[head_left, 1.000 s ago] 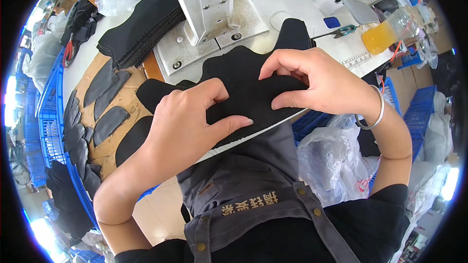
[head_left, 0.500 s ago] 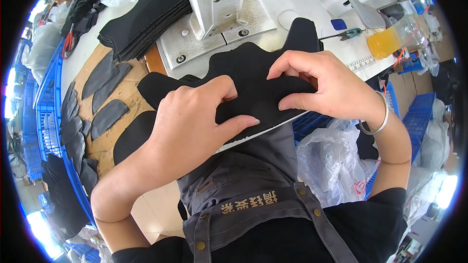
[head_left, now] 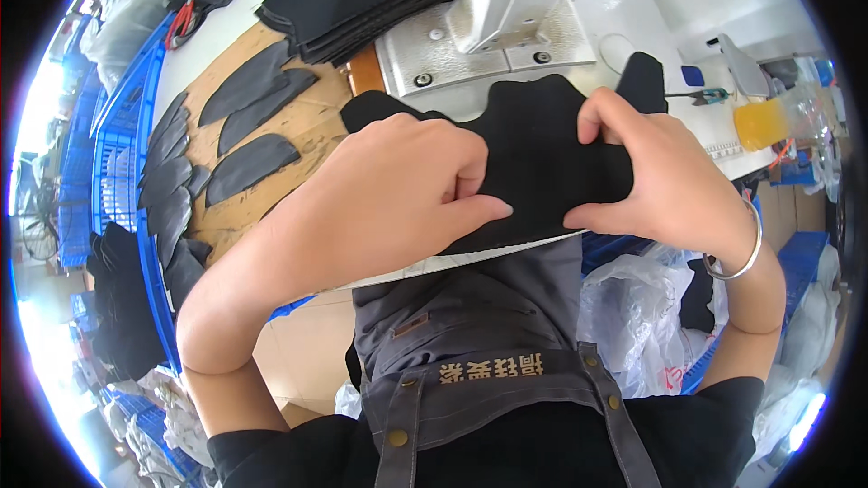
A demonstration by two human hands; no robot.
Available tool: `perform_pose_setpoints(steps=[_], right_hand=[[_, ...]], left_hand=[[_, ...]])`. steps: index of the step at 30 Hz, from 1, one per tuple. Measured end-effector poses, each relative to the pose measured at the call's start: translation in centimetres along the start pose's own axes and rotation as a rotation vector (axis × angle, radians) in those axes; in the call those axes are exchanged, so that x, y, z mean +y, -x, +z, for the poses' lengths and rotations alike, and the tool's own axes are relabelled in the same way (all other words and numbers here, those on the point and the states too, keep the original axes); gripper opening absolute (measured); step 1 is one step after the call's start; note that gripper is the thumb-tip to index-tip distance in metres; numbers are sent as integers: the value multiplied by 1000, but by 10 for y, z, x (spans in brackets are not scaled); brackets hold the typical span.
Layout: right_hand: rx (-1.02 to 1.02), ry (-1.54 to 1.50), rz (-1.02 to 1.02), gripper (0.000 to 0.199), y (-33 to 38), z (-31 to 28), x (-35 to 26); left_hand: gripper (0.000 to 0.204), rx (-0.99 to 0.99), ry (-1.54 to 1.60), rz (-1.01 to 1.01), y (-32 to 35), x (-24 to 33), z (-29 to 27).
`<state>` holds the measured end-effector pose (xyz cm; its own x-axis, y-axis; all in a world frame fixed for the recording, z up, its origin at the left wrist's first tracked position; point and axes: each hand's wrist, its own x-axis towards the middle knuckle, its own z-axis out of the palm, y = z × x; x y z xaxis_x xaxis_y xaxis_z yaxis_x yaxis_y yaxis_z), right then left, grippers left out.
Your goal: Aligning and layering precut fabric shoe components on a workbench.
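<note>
A black fabric piece [head_left: 533, 158] with a wavy, lobed far edge lies on the white tabletop in front of me. Upon its left part rests my left hand [head_left: 411, 185], its fingers curled in and its thumb stretched toward the middle of the cloth. My right hand [head_left: 674, 163] grips the right part, the index finger bent and the thumb apart near the front edge. Black cloth shows between finger and thumb of each hand. The undersides of both hands and the other fingertips are hidden.
Beyond the cloth stands a white metal machine [head_left: 506, 9], beside a stack of black cut pieces [head_left: 362, 0]. Dark oval pieces [head_left: 253, 167] lie on brown cardboard at left. Red-handled scissors [head_left: 183, 23], a blue crate [head_left: 127, 154] and a bottle of yellow liquid [head_left: 759, 125] are around.
The view has swung, so the table and machine sit further right. My left fingers are curled more tightly, and the thumbs are slightly farther apart. My left forearm now covers the dark piece beside it.
</note>
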<state>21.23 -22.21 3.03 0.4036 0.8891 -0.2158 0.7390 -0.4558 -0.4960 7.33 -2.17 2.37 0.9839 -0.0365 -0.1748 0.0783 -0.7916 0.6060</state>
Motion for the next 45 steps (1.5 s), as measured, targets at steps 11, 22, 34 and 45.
perform_pose_setpoints(steps=[11,22,34,45], right_hand=[[92,33,-101,53,-2,6,1],[79,47,-107,52,-1,3,8],[107,-324,9,24,18,-4,35],[398,-181,-208,24,28,24,46]], left_hand=[[36,45,25,62,4,-7,5],[35,368,-470,29,23,32,36],[76,474,-637,199,18,31,117],[54,511,-712,186,17,30,121]])
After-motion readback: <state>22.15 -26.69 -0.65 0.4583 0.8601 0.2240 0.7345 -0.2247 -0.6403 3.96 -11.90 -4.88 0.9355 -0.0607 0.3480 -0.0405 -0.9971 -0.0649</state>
